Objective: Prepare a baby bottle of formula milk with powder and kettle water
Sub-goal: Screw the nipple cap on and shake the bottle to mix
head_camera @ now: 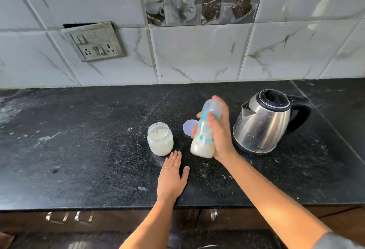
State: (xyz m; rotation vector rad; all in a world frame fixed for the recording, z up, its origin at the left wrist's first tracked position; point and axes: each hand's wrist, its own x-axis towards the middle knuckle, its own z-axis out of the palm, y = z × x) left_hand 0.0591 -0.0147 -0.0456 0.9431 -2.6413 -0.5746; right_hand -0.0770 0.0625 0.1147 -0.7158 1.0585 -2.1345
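Just right of the frame's centre, the right hand (pixel 219 130) is wrapped closed around the capped, clear plastic baby bottle with teal and red print (pixel 205 130), held tilted off the black speckled stone counter (pixel 88 140) with white milk pooled in its base (blurred, so probably mid-shake to dissolve the powder). The left hand (pixel 172 177) lies flat, open and empty at lower centre, likely steadying, below the open glass jar of white powder (pixel 160 141); the steel electric kettle with black handle (pixel 265 120) stands at right, out of the way.

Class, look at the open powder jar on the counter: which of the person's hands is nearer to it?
Left. The left hand lies flat just in front of the powder jar; the right hand holds the bottle farther right.
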